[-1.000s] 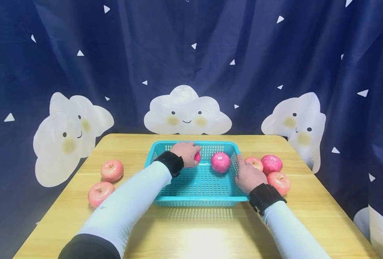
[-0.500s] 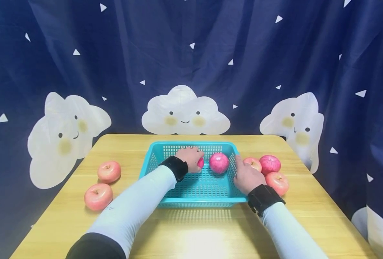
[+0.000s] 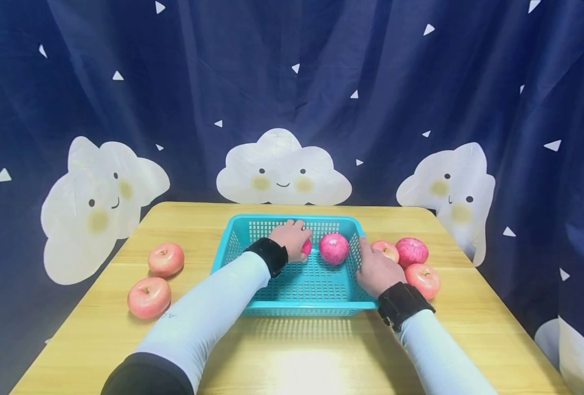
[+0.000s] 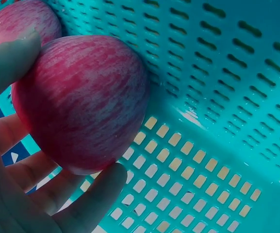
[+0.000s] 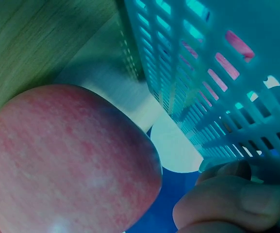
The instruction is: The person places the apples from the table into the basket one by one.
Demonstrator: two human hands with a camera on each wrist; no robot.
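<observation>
Seen from beside the table (image 3: pixel 301 354), both hands engage one blue-green plastic basket (image 3: pixel 311 305). The left hand (image 3: pixel 289 240) reaches inside it and grips a deep-pink apple (image 4: pixel 84 104), thumb on one side and fingers curled about the other; whether the fruit touches the basket floor beneath that hand cannot be told. The right hand (image 3: pixel 379 270) grips the basket's side at the rim.

Good handling, as I judge it, calls for left thumb and fingers spread across the apple's widest part — firm but light, since the skin looks smooth and may slip. Any shift should be low and slow, so as not to knock the second apple (image 3: pixel 334 248), which lies in the basket between the hands. The right hand should press only enough to stop sliding; a hard pull on the perforated wall might tip the basket.

The gripped apple is rounded, rose-red with paler streaks, darkly shaded on the thumb's side. The second is similarly deep pink and mottled. Outside the basket, by the right hand, sit a pale apple (image 3: pixel 387 250) partly hidden by it, a streaked, darker apple (image 3: pixel 412 251) beyond, and a pinkish apple (image 3: pixel 423 280) near the wrist. Two light-pink apples (image 3: pixel 166 259) (image 3: pixel 149 297) — stem hollows uppermost — lie well left of the left hand.
</observation>
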